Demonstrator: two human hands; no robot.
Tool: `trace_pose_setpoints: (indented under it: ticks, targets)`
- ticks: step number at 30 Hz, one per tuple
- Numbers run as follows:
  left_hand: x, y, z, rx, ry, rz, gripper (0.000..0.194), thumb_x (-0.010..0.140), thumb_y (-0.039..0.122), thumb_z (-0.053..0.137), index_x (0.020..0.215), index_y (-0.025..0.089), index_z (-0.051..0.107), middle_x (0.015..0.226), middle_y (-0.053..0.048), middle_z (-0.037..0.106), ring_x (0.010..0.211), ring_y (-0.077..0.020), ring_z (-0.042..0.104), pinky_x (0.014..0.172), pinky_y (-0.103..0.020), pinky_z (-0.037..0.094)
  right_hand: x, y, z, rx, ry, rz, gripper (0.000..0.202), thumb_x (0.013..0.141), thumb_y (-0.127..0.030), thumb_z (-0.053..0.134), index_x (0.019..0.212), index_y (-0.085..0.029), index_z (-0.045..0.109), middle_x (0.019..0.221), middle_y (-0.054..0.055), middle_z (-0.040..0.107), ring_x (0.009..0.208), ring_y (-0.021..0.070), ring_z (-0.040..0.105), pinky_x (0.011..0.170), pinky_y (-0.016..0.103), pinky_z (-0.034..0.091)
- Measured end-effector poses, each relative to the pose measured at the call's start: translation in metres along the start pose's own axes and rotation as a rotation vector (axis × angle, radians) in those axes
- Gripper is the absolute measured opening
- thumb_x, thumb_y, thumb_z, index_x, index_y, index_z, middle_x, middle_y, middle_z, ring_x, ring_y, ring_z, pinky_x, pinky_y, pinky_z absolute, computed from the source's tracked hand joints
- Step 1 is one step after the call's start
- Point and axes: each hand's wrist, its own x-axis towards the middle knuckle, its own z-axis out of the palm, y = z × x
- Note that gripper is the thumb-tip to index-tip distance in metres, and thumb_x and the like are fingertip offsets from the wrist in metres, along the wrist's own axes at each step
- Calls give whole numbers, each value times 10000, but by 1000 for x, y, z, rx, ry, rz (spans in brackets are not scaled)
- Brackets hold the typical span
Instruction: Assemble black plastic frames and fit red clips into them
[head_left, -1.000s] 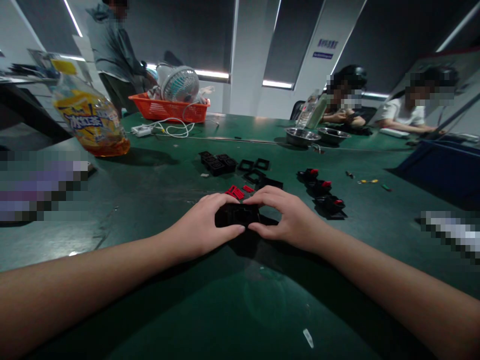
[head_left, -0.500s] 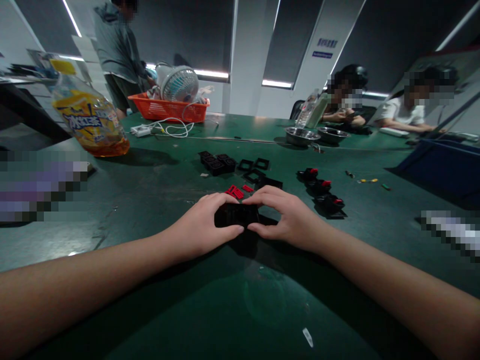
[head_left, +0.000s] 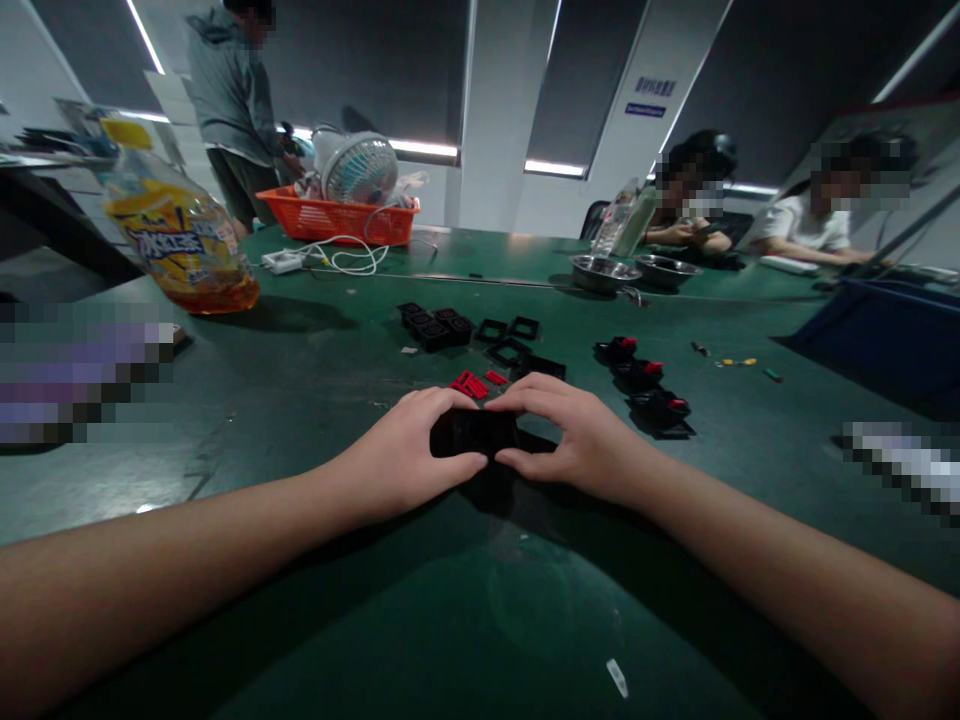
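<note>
Between my two hands is a black rectangular plastic part (head_left: 474,432), its details lost in the dark. My left hand (head_left: 409,445) grips its left side, fingers behind and thumb in front. With fingertips and thumb, my right hand (head_left: 585,440) pinches the same part near its right end. Just beyond lie small red plastic pieces (head_left: 469,384), black square frames (head_left: 510,351) and a cluster of black blocks (head_left: 436,327). To the right of my right hand, several black parts with red pieces (head_left: 639,374) sit in a slanting row.
A tilted bottle of amber liquid (head_left: 184,240) stands at left. Farther back are an orange basket (head_left: 337,220) with a fan, a white charger cable (head_left: 352,258) and metal bowls (head_left: 604,273). A blue bin (head_left: 892,335) is at right. Other people are across the green table (head_left: 300,620).
My hands and the black part stay almost in place. At the back left, the standing person's arm has shifted slightly.
</note>
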Motion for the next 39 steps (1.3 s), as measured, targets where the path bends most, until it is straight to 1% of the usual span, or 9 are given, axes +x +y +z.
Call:
trace_pose_setpoints:
  ticks: [6,11,16,23,29,35,39]
  targets:
    - [0,1,-1,10,-13,-14,375,785,373,636,1114,195,634,1127,-84,673,1064,-286,614,967,-442,483,0,0,-1,-5,-8,6,335,812,-277,717,1128,-180,665,1059,89,671,993,222,638,875,376,531]
    - [0,1,-1,15,-14,-16,379,791,382,635,1119,192,637,1129,-89,671,1065,-292,614,962,-454,488,-1,0,-1,0,-13,7,337,813,-271,712,1128,-159,666,1060,99,669,992,222,637,876,377,532]
    - [0,0,0,9,-17,-21,377,784,379,641,1116,201,638,1132,-84,674,1070,-293,613,970,-459,484,0,0,0,7,-12,13,339,807,-278,715,1129,-183,672,1065,94,674,986,227,641,867,389,533]
    - [0,0,0,5,-18,-16,381,784,371,638,1119,189,635,1141,-92,673,1076,-293,613,969,-453,480,0,1,0,0,-13,4,345,810,-278,714,1128,-151,672,1057,107,675,987,229,637,873,389,531]
    - [0,2,-1,5,-7,-17,367,774,347,644,1105,187,640,1138,-90,677,1093,-288,614,984,-438,476,0,1,0,3,-13,8,342,810,-285,711,1134,-183,674,1065,97,676,993,233,641,869,394,532]
    - [0,-1,1,18,-2,-4,368,778,363,654,1106,195,644,1119,-82,682,1064,-291,616,968,-446,482,0,-1,-1,2,-21,17,344,810,-286,717,1132,-173,671,1074,102,680,1004,234,640,876,388,532]
    - [0,-1,1,24,-9,0,374,787,361,646,1117,184,642,1125,-87,673,1073,-290,605,972,-443,473,0,-1,-1,3,-36,18,364,816,-283,716,1148,-144,659,1078,112,679,1018,232,634,892,386,527]
